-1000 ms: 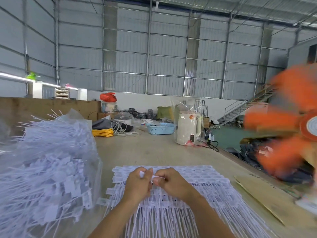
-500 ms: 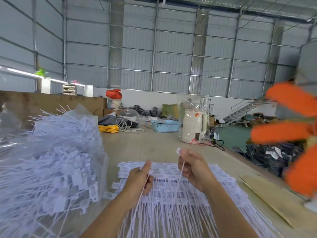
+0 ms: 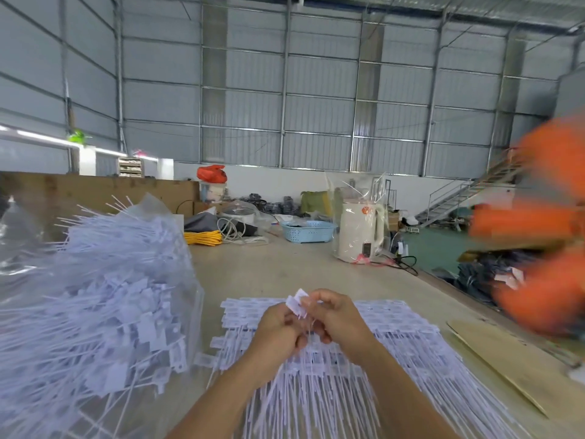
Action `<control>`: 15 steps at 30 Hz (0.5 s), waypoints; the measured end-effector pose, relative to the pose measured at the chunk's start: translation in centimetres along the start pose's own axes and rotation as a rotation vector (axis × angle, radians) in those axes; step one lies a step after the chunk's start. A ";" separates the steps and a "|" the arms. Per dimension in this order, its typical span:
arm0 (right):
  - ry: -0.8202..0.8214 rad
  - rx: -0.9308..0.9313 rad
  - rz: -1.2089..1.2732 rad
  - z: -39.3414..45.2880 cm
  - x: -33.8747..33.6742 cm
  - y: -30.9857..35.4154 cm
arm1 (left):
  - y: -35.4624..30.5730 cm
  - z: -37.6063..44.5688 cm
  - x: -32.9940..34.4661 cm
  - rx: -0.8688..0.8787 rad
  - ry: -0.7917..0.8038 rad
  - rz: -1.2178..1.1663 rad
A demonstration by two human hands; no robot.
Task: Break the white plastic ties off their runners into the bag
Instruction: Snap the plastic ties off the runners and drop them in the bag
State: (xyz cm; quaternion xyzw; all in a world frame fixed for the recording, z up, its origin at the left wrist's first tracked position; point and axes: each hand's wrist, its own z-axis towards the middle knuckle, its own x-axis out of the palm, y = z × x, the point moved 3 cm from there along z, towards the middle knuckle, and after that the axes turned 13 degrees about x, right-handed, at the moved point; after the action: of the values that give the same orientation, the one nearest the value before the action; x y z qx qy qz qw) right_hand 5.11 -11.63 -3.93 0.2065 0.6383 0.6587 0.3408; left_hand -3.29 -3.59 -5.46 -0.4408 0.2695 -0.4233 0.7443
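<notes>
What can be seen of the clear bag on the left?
The clear plastic bag sits on the tabletop to the person's left, bulging and heaped with loose white ties, flat tags and thin tails jumbled. Tails poke out of its open top. Its thin film is crinkled and glossy. Neither hand touches it; a few ties lie at its base.

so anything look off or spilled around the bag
A few loose ties lie on the table just outside the clear bag, beside the stack of runners. Otherwise nothing stands out.

The ties (image 3: 316,369) were matt white plastic, the bag (image 3: 95,296) glossy clear film, the counter (image 3: 269,270) dull and smooth, the upper-frame wall (image 3: 316,90) ribbed metal.
</notes>
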 end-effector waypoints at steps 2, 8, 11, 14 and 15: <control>-0.019 -0.007 0.028 0.2 -0.2 -0.1 | -2.1 0.5 -0.9 0.048 -0.142 0.166; -0.066 0.004 -0.012 0.7 -0.6 -0.7 | -12.1 -0.5 -8.8 0.490 -0.637 0.617; -0.118 -0.021 -0.018 0.7 -0.8 -0.6 | -14.8 -2.0 -13.8 0.606 -0.782 0.886; -0.153 -0.028 -0.013 0.8 -0.9 -0.5 | -14.5 -2.6 -17.9 0.500 -0.803 1.227; -0.161 -0.023 -0.008 0.8 -1.0 -0.5 | -13.8 -2.7 -18.9 0.437 -0.788 1.311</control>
State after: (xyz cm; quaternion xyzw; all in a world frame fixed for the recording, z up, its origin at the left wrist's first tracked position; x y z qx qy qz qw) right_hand 6.42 -11.81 -4.23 0.2523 0.6019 0.6459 0.3960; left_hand -20.15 8.13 6.02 -0.1535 0.1016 0.2449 0.9519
